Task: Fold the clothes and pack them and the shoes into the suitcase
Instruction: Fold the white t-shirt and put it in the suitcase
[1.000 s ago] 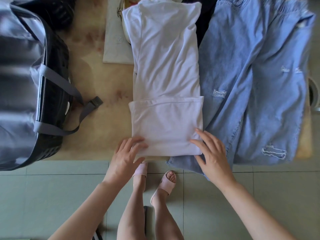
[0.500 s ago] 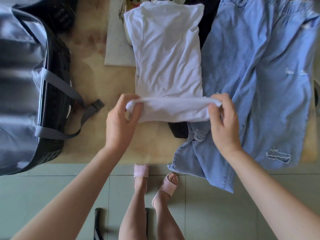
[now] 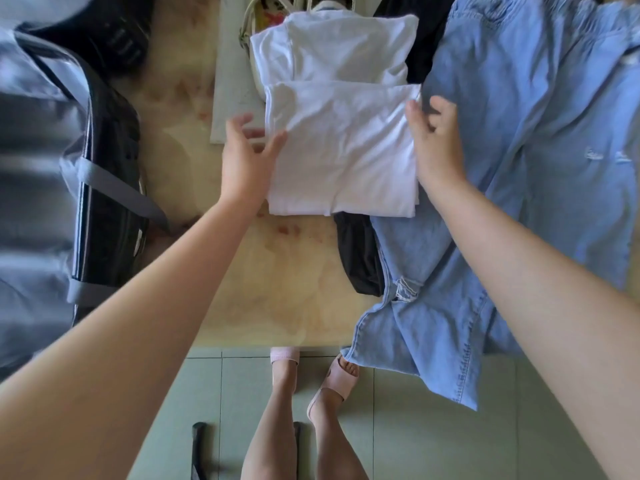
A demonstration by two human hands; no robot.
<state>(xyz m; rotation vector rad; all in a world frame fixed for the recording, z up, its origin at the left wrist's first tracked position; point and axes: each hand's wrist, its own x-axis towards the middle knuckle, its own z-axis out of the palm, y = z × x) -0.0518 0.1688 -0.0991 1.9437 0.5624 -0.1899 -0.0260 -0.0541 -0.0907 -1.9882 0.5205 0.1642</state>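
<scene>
So, well to the left of the left grip, the suitcase lies open on the table. Its grey straps are loose, and nothing packed shows in it, though that side is blurred.

The left grip is open, fingers spread, with the thumb resting on the left edge of the white shirt. The shirt lies between the 2 grips. Its near half is doubled up over the far half, and a band of the far half shows past the fold.

The right grip holds nothing. Its fingers are loosely curled and its thumb touches the shirt's right edge.

Beyond both grips, the shoes sit partly under the shirt's far end. On the near side of the right grip, a dark garment pokes out unfolded. To its right the jeans lie spread out, 1 leg hanging off the table.

I judge the task early. 1 garment is nearly folded, perhaps 1 fold short. 2 garments remain to fold, and all the packing, shoes included, is not yet done.
</scene>
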